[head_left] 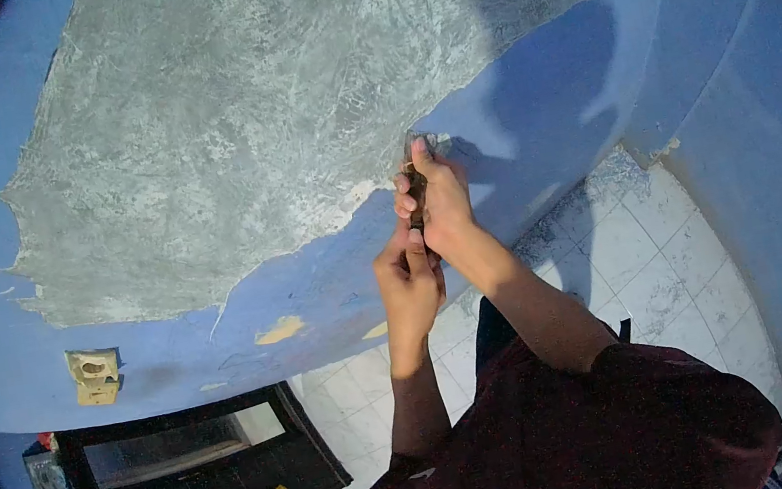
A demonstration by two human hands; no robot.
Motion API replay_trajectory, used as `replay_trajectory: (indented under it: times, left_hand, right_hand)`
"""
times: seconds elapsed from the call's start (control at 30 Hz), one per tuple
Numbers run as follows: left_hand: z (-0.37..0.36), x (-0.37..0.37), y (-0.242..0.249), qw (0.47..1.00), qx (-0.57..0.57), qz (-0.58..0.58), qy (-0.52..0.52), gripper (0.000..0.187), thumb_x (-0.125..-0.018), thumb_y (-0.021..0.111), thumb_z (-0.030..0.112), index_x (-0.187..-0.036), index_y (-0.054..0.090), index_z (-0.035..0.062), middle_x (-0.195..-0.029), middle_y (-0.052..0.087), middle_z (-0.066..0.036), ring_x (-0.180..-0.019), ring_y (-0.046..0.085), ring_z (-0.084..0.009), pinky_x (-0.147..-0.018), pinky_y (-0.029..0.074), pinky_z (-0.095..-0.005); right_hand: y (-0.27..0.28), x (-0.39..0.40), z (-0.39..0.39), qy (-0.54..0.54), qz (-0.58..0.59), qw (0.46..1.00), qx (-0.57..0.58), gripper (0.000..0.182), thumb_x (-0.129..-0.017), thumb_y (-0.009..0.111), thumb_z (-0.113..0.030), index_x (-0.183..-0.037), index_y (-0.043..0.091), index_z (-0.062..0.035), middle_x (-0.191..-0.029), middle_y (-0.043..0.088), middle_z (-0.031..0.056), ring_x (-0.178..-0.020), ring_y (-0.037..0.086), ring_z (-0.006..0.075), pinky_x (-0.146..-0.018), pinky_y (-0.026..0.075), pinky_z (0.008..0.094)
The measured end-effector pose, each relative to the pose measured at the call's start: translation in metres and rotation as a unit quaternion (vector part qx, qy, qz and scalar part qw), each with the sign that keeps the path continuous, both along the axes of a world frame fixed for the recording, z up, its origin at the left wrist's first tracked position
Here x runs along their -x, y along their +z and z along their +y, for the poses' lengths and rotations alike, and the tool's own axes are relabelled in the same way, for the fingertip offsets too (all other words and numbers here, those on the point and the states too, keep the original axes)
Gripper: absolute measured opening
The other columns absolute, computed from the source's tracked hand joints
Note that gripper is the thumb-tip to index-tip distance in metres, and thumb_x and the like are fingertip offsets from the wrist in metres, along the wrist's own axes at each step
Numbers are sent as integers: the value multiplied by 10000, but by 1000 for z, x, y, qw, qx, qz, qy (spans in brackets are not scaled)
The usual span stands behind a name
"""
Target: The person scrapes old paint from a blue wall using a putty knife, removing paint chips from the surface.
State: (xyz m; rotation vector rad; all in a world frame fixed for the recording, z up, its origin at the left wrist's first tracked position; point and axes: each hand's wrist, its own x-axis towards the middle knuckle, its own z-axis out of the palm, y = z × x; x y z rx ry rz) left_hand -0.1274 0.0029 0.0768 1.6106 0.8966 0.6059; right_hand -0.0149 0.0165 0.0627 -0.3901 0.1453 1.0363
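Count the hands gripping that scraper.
2. The right hand holds the scraper higher up, by the edge of the grey patch; the left hand holds its lower end. No other hand shows.

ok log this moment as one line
left hand: on tool | right hand: on tool | tool: at edge of grey patch

Both arms reach forward, elbows bent. The right hand (444,198) sits above the left hand (408,287), its thumb extended upward and its fingers curled; the left, close below, has bent fingers and a raised thumb.
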Motion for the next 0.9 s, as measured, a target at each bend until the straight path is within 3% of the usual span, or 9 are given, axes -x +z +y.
replay_trajectory:
  times: [0.07,0.1,0.23,0.33,0.47,0.67,0.9]
  left_hand:
    - [0,3,13,997,-44,49,-27,340,-1027,448,191,-1300,561,22,-605,440,54,-439,359,-39,-380,279,-231]
    - [1,3,26,995,-65,74,-35,320,-1023,443,161,-1254,589,-4,-640,478,35,-531,391,-41,-468,322,-228]
    - [1,4,18,990,-114,84,-29,318,-1023,432,149,-1235,576,-40,-691,516,13,-628,436,-68,-546,376,-252]
    - [-5,-1,24,989,-133,64,-27,328,-1002,471,155,-1236,592,-41,-676,511,14,-577,401,-68,-519,356,-246]
    - [11,6,39,966,-212,105,-105,312,-1007,465,151,-1219,595,-38,-670,512,-3,-594,416,-79,-537,369,-254]
    - [4,16,27,978,-165,100,-82,348,-1021,446,182,-1297,549,-2,-653,492,13,-506,385,-55,-465,343,-239]
    - [5,15,17,980,-162,81,-77,372,-1029,430,216,-1319,534,8,-622,463,37,-459,384,-34,-410,305,-220]
  right_hand:
    - [3,4,0,-6,54,999,3,388,-940,571,-432,-829,497,-67,-613,490,43,-452,403,149,-467,345,302]
    - [0,7,2,-2,57,998,5,388,-940,571,-432,-829,497,-67,-613,490,43,-452,403,149,-467,345,302]
    - [-2,5,1,-10,63,997,-38,383,-939,573,-428,-830,502,-68,-616,495,45,-449,410,154,-465,344,301]
    - [-2,1,0,4,38,999,-15,369,-950,555,-424,-838,500,-77,-608,471,27,-458,392,145,-471,337,294]
    - [-1,10,7,-12,109,989,-99,364,-956,542,-433,-832,501,-93,-601,444,-6,-465,363,116,-486,331,278]
    - [-7,14,4,-18,79,988,-131,351,-963,543,-408,-826,499,-89,-606,450,-2,-471,364,115,-495,331,276]
    - [-1,11,1,0,74,995,-61,367,-953,559,-414,-828,505,-74,-610,471,16,-472,385,131,-492,332,277]
